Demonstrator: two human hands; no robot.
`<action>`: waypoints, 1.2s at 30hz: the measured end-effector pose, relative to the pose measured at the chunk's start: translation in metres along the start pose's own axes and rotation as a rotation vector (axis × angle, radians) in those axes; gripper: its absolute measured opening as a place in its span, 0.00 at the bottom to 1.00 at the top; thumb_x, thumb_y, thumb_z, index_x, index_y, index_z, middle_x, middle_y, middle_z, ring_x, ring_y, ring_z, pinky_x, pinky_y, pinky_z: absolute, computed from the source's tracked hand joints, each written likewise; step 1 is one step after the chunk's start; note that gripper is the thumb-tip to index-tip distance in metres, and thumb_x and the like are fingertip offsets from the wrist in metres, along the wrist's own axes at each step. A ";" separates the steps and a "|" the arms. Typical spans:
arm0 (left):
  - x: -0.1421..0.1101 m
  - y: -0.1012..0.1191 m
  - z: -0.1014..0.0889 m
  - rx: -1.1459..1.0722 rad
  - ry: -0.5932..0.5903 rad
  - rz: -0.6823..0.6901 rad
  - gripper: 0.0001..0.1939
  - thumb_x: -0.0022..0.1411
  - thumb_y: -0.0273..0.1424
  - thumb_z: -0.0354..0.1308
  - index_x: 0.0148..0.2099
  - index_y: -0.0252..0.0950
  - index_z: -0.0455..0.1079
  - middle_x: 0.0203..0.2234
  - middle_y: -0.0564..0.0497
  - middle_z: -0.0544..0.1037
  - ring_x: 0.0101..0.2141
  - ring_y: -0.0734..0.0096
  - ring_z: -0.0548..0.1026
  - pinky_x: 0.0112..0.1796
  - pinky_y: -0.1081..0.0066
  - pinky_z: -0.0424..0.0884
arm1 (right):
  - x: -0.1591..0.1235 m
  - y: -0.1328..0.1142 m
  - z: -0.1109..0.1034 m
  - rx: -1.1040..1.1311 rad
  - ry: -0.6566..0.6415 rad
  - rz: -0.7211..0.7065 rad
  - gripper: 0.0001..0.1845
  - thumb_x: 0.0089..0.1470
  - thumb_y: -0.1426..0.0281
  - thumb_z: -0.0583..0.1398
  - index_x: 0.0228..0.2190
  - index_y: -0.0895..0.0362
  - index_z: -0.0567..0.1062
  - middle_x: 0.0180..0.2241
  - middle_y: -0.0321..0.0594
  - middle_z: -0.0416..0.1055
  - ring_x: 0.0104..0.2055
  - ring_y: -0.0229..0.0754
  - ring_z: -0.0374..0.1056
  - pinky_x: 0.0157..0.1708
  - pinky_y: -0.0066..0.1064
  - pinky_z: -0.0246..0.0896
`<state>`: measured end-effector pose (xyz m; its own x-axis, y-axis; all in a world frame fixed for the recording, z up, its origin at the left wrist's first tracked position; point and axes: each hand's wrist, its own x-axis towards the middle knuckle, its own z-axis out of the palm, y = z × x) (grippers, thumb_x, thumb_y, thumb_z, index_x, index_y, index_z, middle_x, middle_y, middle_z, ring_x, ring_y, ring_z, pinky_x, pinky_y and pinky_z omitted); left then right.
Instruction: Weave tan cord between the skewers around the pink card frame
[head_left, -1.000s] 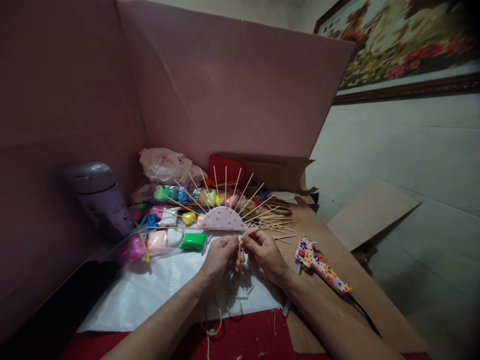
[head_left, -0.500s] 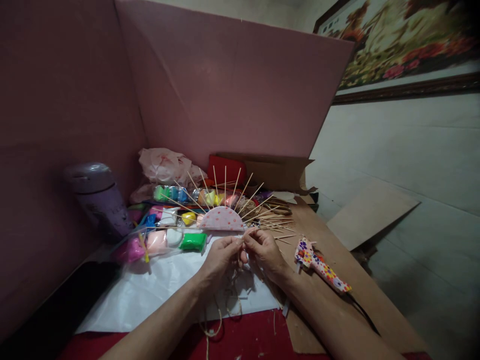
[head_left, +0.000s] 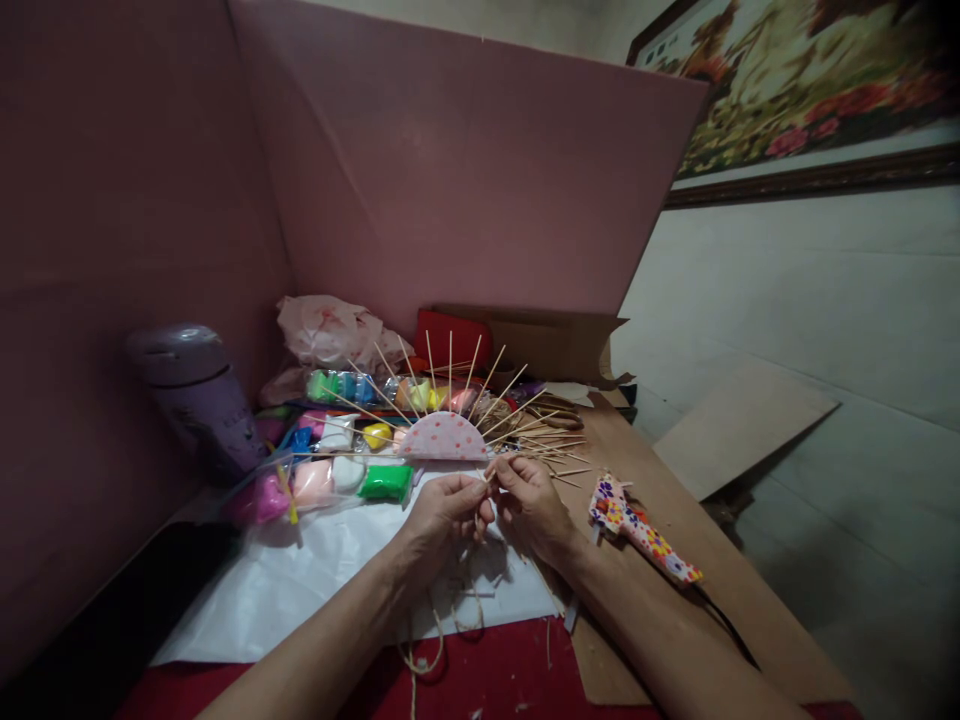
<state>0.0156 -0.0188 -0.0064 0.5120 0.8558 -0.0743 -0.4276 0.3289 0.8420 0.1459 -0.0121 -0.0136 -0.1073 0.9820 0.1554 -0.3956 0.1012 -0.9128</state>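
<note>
My left hand [head_left: 452, 503] and my right hand [head_left: 527, 497] meet fingertip to fingertip over the white sheet [head_left: 322, 590]. Both are closed in a pinch on a thin pale twine [head_left: 435, 650], whose loose loops hang below onto the red cloth. The exact spot where the twine passes between the fingers is partly hidden. Just beyond my fingers stands a half-round pink piece with red dots [head_left: 444, 438]. Thin wooden sticks [head_left: 451, 365] fan out from its curved edge.
A flowered glue gun [head_left: 637, 530] lies on cardboard [head_left: 712, 600] at the right. Colourful clay packets [head_left: 386, 483] sit at the left, beside a purple bottle [head_left: 199, 400]. Loose sticks [head_left: 551, 440] lie behind my right hand. A pink panel [head_left: 465, 180] stands at the back.
My fingertips have shifted slightly around the twine, the right fingers lifting a little. The dotted piece and the glue gun stay in place.
</note>
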 end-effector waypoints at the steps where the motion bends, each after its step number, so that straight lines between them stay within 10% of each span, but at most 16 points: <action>1: 0.000 0.000 0.000 -0.001 0.003 -0.001 0.10 0.50 0.32 0.60 0.26 0.29 0.68 0.17 0.52 0.71 0.15 0.83 0.66 0.18 0.81 0.62 | 0.000 -0.001 0.000 0.005 0.001 0.002 0.12 0.48 0.61 0.59 0.24 0.58 0.69 0.18 0.32 0.61 0.18 0.31 0.56 0.17 0.24 0.51; 19: 0.004 -0.011 0.002 0.113 -0.057 0.017 0.15 0.51 0.39 0.58 0.28 0.29 0.66 0.18 0.46 0.75 0.15 0.78 0.68 0.19 0.78 0.63 | 0.001 -0.010 -0.007 0.244 0.058 0.064 0.13 0.48 0.60 0.58 0.27 0.57 0.69 0.18 0.32 0.62 0.20 0.33 0.58 0.21 0.25 0.52; 30: 0.013 0.018 0.006 -0.239 0.625 0.127 0.09 0.53 0.16 0.52 0.23 0.30 0.62 0.19 0.47 0.73 0.24 0.75 0.74 0.28 0.78 0.71 | 0.004 -0.011 -0.005 0.022 0.100 -0.100 0.10 0.49 0.63 0.56 0.32 0.56 0.65 0.14 0.28 0.58 0.16 0.32 0.52 0.18 0.25 0.46; 36: 0.030 0.023 0.003 -0.246 0.704 0.096 0.08 0.53 0.17 0.51 0.24 0.32 0.61 0.17 0.51 0.72 0.21 0.73 0.74 0.20 0.79 0.69 | 0.004 -0.015 -0.004 0.116 0.092 -0.015 0.12 0.43 0.65 0.60 0.29 0.57 0.64 0.21 0.32 0.63 0.18 0.30 0.54 0.15 0.21 0.45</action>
<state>0.0233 0.0129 0.0126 -0.0976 0.9111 -0.4005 -0.6429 0.2495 0.7241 0.1552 -0.0088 -0.0010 -0.0189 0.9915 0.1289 -0.5003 0.1023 -0.8598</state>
